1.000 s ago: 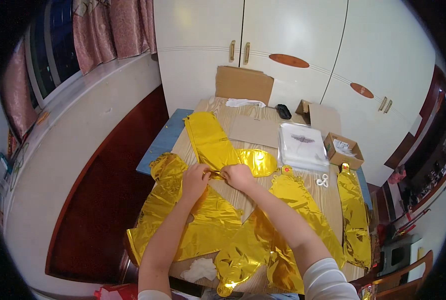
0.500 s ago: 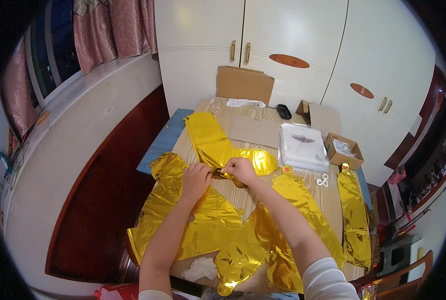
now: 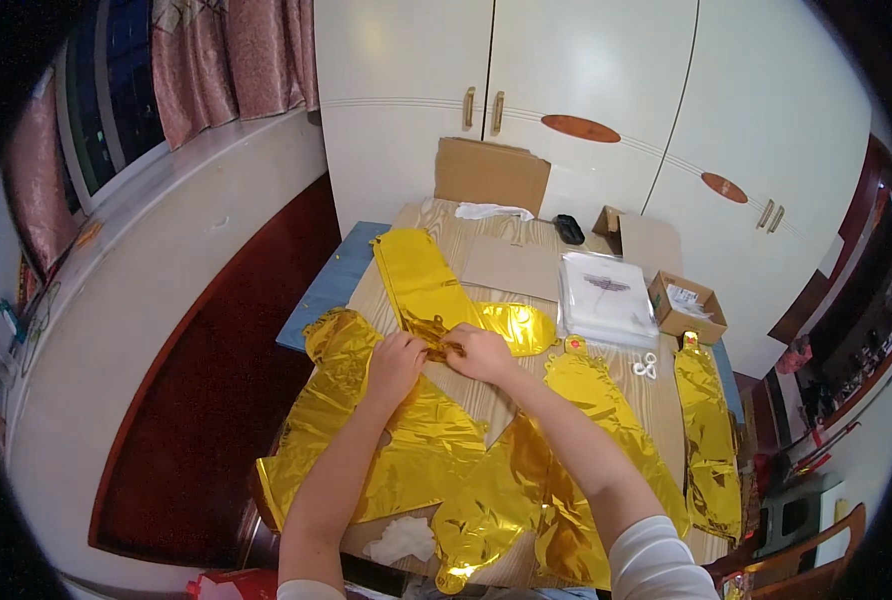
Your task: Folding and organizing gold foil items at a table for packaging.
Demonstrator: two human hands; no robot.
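My left hand [image 3: 398, 362] and my right hand [image 3: 478, 352] meet near the middle of the table, both closed on the near edge of a flat gold foil balloon [image 3: 418, 275]. That balloon stretches away toward the back left, with a shiny lobe reaching right. Between my fingers its foil is bunched and creased. Beneath my left forearm lies a second wrinkled gold foil balloon [image 3: 421, 460]. More flat gold foil [image 3: 491, 490] spreads around my right forearm. My fingertips are partly hidden in the folds.
At the back right are a stack of clear plastic bags [image 3: 606, 295], a small cardboard box [image 3: 688, 308] and white rings [image 3: 645, 366]. Cardboard sheets [image 3: 511, 266] and a black tray [image 3: 569, 229] lie farther back. Another gold foil strip [image 3: 707, 440] lines the right edge; a crumpled white tissue [image 3: 402, 540] sits in front.
My hands have shifted slightly downward and closer together. The dark gathered foil between them has opened into a broader, lighter crease. The other things stay put.
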